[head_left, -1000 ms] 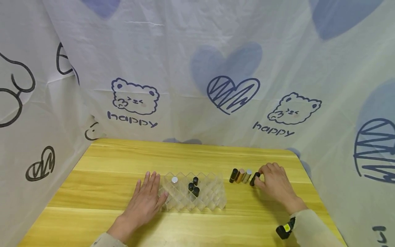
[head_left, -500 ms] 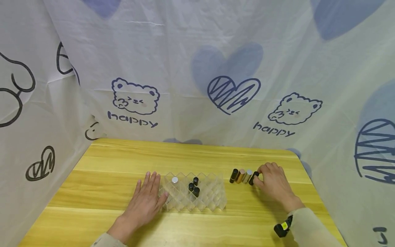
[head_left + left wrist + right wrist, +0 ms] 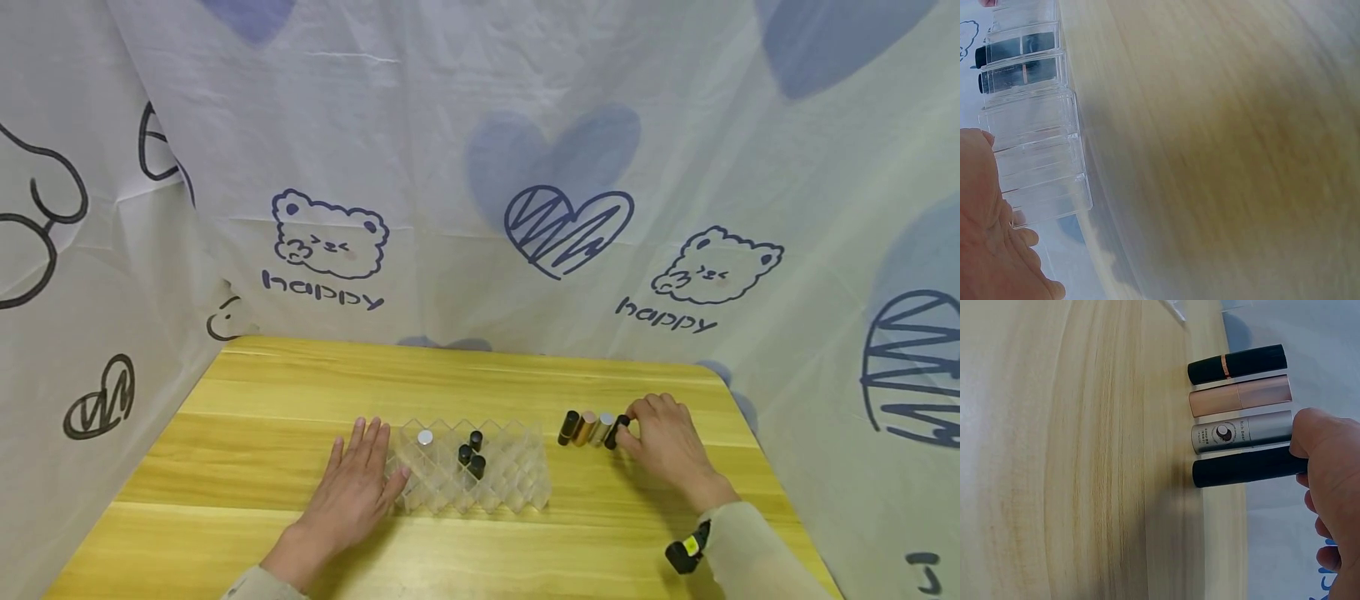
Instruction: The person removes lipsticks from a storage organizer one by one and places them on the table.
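Observation:
My right hand (image 3: 666, 446) pinches the upper end of a plain black lipstick tube (image 3: 1241, 467) between thumb and fingers. The tube stands upright at the right end of a row, close beside a silver tube (image 3: 1241, 432). Further along the row are a rose-gold tube (image 3: 1240, 395) and a black tube with a copper band (image 3: 1238, 364). With fingers extended, my left hand (image 3: 352, 483) rests against the left end of a clear lipstick organizer (image 3: 510, 479) with diamond-shaped cells. Inside the organizer stand a white-topped tube (image 3: 425, 437) and three black-capped tubes (image 3: 477, 467).
The wood-grain table (image 3: 285, 392) reaches back to a white curtain (image 3: 450, 292) printed with hearts and bears. Another curtain panel hangs along the left side. A black wrist device (image 3: 684, 554) sits at the right sleeve.
My right hand has shifted slightly left, bringing the black lipstick tube upright and closer to the silver one. The left hand and organizer stay in place.

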{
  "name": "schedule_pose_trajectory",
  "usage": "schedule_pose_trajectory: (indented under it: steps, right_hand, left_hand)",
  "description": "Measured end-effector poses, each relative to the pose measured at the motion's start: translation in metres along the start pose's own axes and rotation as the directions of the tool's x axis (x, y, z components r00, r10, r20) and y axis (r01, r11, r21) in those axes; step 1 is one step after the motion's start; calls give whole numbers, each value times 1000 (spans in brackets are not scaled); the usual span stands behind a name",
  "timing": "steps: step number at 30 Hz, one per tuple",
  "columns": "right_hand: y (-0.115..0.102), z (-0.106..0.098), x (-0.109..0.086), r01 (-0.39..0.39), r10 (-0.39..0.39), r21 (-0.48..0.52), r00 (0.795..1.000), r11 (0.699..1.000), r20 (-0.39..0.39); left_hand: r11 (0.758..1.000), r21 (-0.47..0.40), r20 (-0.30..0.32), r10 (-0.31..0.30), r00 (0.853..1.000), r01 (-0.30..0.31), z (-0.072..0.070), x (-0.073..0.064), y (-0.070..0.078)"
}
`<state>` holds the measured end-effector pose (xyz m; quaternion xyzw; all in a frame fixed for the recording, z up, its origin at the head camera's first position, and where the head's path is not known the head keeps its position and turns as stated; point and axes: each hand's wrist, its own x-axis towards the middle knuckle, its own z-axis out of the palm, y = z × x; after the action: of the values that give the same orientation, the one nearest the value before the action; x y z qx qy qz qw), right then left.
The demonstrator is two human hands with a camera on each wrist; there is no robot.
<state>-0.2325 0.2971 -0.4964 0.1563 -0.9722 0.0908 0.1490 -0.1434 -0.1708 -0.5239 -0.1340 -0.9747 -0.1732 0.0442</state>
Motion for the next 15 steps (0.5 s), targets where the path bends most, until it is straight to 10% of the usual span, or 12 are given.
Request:
schedule_pose_trajectory:
  steps: [15]
  right_hand:
    - [1,1,0,-2,2,3,1000,1000,-3]
  left_hand:
    - [1000,-3,8,-8,1000,8,1,1,-1]
